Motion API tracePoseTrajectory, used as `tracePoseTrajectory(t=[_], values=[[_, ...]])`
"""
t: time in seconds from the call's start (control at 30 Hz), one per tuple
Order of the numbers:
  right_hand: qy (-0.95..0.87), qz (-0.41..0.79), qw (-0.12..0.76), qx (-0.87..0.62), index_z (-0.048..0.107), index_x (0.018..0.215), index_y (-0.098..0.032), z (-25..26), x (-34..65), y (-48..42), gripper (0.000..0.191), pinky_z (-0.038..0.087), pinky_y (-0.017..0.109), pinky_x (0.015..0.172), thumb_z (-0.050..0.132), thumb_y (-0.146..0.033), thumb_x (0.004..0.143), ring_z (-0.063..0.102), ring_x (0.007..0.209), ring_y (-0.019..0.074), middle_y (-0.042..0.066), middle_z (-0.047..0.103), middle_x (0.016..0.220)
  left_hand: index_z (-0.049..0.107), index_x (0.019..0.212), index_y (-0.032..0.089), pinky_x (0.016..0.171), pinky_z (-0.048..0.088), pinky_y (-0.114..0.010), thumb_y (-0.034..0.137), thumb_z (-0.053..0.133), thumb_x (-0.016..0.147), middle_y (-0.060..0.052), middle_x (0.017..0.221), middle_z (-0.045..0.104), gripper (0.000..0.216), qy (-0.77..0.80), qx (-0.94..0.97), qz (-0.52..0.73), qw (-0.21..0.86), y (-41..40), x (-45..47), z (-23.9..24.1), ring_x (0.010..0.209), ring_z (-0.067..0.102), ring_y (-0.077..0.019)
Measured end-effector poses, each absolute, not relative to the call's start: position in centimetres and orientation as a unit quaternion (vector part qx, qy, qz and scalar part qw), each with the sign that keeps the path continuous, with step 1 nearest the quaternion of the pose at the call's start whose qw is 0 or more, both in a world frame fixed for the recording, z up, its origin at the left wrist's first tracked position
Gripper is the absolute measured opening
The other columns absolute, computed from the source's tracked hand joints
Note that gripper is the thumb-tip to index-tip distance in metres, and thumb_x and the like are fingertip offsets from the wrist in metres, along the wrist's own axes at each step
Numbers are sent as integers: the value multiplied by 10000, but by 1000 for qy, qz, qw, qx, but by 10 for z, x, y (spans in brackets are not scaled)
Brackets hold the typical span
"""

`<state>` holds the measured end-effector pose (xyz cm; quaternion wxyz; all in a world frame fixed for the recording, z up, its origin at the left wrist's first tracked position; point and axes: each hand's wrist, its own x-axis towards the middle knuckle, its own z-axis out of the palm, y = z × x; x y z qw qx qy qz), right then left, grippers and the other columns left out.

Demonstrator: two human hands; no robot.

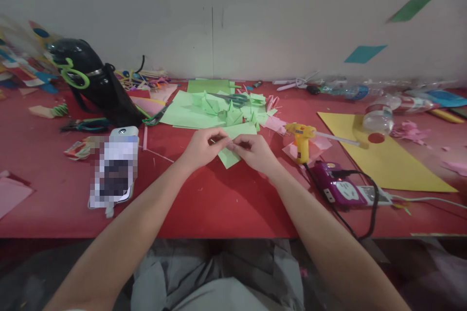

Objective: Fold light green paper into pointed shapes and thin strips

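Observation:
Between my two hands is a light green paper (229, 159), partly folded, its pointed corner toward me. My left hand (205, 147) pinches it from the left with thumb and fingertips. From the other side my right hand (255, 151) grips it, and the fingertips of both hands meet at its middle. The hands cover part of the paper, so the fold itself is hidden. Just beyond them lie folded green paper pieces (233, 114) on flat green sheets (178, 109), with dark-handled scissors (235, 99) among them.
A yellow glue gun (302, 141) stands right of my hands, its cord near a purple power strip (341, 187). Further right are a yellow sheet (394, 160) and a plastic bottle (377, 119). Leftward are a phone (115, 170), pliers (87, 125) and a black bottle-like object (102, 87).

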<state>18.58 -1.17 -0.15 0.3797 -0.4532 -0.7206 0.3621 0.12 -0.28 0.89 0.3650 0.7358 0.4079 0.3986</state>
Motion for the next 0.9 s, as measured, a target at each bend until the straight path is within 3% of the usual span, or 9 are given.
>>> tracePoseTrajectory(t=[0.4,0.6,0.9], values=[[-715,364,387,-454,563,631,-187,3,180,-14,461,314,278,541,597,-595,844,361,544,108,-24,449,562,683,746,169,647,455,-276,323,654,800,-22,706,685,165,458,693,462,311,1,-2,12,667,589,-149],[-717,371,377,-454,616,725,-189,-2,181,-13,302,383,287,600,588,-449,877,492,607,136,4,586,646,667,723,165,608,425,-265,356,667,797,-10,673,648,205,471,674,488,292,6,-9,10,629,547,-135],[-737,341,370,-451,612,674,-190,1,186,-15,240,367,283,610,563,-331,862,468,613,131,-1,594,650,667,772,165,674,466,-275,410,689,786,-30,753,673,246,448,682,452,361,8,-13,12,710,588,-156]])
